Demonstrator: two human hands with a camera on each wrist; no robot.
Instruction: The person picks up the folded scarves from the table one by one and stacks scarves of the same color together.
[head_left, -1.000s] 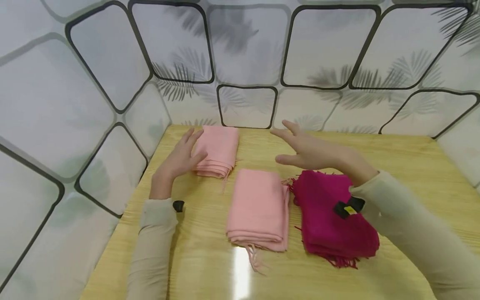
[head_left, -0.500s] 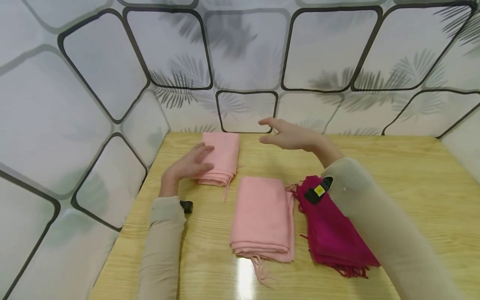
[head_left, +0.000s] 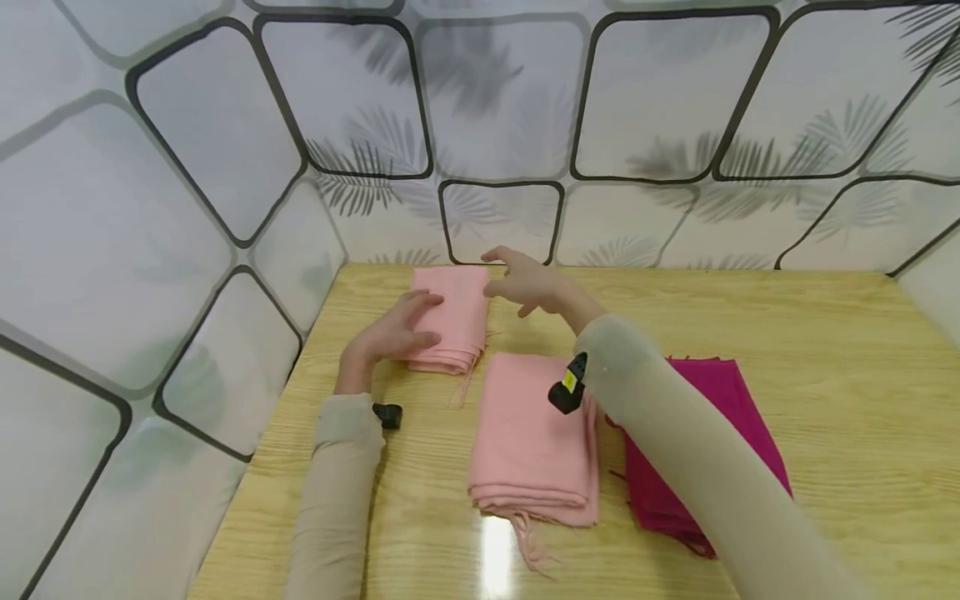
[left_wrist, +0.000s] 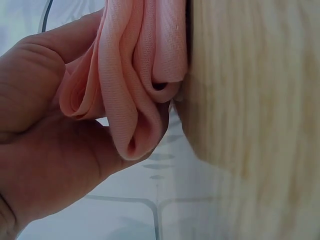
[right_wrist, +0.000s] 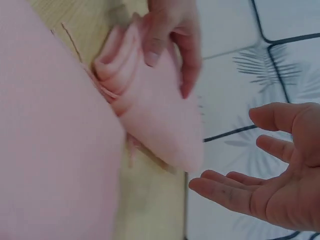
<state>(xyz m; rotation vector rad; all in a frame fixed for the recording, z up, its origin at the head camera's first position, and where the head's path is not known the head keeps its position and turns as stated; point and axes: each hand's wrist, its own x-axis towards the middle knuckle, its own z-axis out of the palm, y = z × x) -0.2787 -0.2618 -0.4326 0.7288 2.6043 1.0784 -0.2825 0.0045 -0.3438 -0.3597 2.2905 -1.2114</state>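
At the back left lies a small folded pink scarf. My left hand grips its left side, thumb and fingers spread over the cloth; in the left wrist view the folded layers of the scarf sit between thumb and fingers of the hand. My right hand hovers by the scarf's right edge, fingers apart. The right wrist view has that hand spread and holding nothing, a small gap from the scarf.
A larger folded pink scarf with fringe lies nearer on the wooden table. To its right is a magenta scarf, partly covered by my right sleeve. Patterned walls rise behind and at the left.
My right hand has moved left from above the magenta scarf's far end to the small pink scarf. My left hand has come down onto that scarf's left side.
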